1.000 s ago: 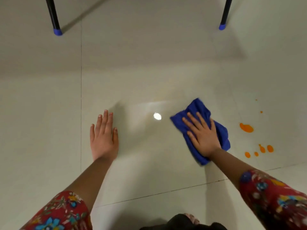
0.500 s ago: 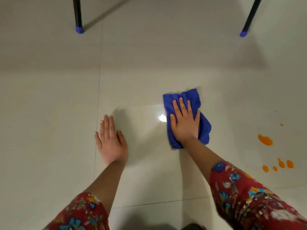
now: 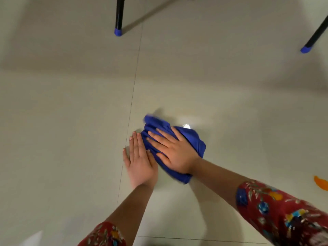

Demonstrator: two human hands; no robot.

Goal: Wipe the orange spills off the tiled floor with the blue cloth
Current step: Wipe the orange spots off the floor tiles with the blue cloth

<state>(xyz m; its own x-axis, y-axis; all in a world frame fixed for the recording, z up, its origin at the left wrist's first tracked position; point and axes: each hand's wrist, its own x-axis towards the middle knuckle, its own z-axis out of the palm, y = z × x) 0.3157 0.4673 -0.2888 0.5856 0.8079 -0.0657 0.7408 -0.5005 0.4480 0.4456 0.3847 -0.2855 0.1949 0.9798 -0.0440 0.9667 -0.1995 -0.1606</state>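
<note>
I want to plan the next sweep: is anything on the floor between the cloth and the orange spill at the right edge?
Nothing visible does. Only bare tile lies between the cloth, pressed flat under the right hand, and the spill.

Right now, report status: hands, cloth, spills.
Right hand flat, pressing crumpled blue cloth on pale tiled floor. Left hand flat beside it, touching cloth. Orange spill unwiped at right edge, apart from cloth.
</note>
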